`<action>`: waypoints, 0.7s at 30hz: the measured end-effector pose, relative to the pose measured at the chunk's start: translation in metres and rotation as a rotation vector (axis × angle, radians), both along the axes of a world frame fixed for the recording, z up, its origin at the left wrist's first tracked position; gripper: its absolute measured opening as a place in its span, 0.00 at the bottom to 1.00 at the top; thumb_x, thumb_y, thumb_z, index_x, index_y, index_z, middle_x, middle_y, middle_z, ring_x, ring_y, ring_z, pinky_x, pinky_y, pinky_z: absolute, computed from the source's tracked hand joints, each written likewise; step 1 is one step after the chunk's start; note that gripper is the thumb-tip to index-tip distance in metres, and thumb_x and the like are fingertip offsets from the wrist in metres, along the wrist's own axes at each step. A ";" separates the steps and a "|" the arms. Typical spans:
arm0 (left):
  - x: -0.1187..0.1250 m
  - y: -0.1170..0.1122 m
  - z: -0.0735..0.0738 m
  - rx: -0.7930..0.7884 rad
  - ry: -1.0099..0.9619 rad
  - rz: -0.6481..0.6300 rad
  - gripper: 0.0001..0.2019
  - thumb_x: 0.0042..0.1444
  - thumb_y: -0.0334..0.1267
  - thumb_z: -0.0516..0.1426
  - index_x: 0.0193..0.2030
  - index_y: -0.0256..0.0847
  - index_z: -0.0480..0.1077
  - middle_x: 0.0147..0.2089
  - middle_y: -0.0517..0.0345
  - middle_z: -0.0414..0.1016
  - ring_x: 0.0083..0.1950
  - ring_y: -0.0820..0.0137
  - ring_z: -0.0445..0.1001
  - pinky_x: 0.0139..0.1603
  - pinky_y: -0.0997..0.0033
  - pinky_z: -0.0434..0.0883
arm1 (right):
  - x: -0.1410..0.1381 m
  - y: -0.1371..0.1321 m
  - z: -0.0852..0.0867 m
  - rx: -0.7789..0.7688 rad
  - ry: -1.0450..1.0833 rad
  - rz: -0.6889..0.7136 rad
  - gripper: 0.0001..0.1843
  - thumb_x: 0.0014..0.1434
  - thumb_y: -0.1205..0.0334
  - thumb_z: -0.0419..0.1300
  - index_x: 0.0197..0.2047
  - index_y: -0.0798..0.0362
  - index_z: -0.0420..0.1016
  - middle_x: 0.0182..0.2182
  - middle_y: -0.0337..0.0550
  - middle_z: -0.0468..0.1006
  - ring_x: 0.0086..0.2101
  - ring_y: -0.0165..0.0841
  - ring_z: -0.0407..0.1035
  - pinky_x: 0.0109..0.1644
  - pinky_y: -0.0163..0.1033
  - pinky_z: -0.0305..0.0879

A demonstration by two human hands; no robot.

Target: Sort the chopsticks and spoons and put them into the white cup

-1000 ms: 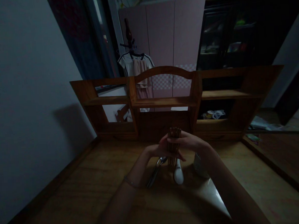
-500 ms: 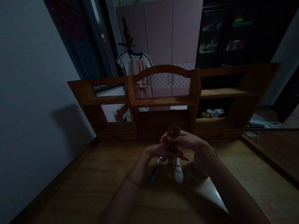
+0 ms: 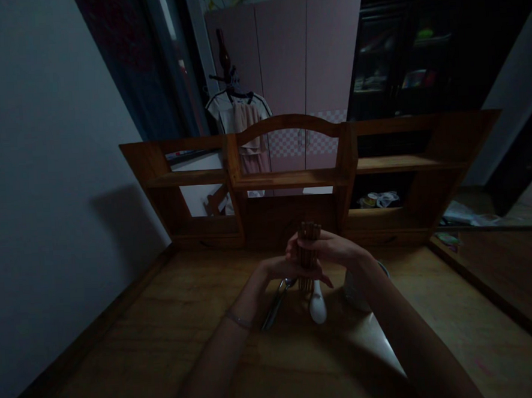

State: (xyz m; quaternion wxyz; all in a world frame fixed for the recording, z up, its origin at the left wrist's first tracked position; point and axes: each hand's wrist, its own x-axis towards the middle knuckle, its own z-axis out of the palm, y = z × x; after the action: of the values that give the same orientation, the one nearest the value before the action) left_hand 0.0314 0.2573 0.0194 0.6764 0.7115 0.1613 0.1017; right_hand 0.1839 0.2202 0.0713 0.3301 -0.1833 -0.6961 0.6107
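- Chopstick bundle (image 3: 307, 259) — gripped between both hands over the table (image 3: 178, 318), long axis running from 12 to 6 o'clock, seemingly upright; neither hand is nearer, as both touch it.
- Left hand (image 3: 290, 267) bends round the lower part from 8 o'clock, right hand (image 3: 334, 247) the upper part from 2 — some fingers are hidden.
- Sticks look slim, straight, brown and wooden.
- From the bundle: smooth white spoon (image 3: 318, 310) at 6, shiny metal cutlery (image 3: 275, 306) at 7, pale rounded container (image 3: 355, 292) at 4, partly covered.

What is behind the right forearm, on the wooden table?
A pale container: some of its wall and rim can be seen. The right forearm covers its middle. Any contents cannot be seen.
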 end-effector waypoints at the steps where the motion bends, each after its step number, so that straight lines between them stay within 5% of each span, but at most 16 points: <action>1: 0.000 0.002 -0.002 -0.002 -0.006 -0.002 0.10 0.57 0.36 0.59 0.44 0.34 0.73 0.44 0.50 0.76 0.47 0.67 0.75 0.52 0.64 0.71 | 0.000 0.000 0.001 0.002 0.002 0.006 0.17 0.65 0.53 0.57 0.48 0.58 0.73 0.43 0.51 0.75 0.45 0.40 0.70 0.53 0.45 0.64; 14: -0.002 0.014 -0.012 0.056 -0.043 -0.128 0.11 0.58 0.39 0.58 0.35 0.30 0.73 0.44 0.47 0.76 0.48 0.64 0.74 0.53 0.65 0.69 | 0.000 -0.008 0.009 0.045 -0.037 -0.030 0.16 0.67 0.54 0.56 0.49 0.56 0.75 0.43 0.49 0.76 0.44 0.38 0.71 0.47 0.40 0.68; 21: -0.004 0.012 -0.017 0.012 -0.079 -0.091 0.09 0.58 0.39 0.59 0.40 0.35 0.71 0.45 0.49 0.76 0.46 0.66 0.75 0.55 0.61 0.70 | -0.002 -0.013 0.011 0.053 -0.031 -0.051 0.15 0.67 0.55 0.55 0.48 0.57 0.75 0.42 0.48 0.76 0.43 0.36 0.71 0.46 0.39 0.68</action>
State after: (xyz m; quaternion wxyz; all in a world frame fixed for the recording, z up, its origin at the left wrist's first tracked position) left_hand 0.0275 0.2695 0.0027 0.6818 0.7175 0.1012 0.0999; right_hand 0.1818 0.2071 0.0824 0.3396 -0.2015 -0.7120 0.5807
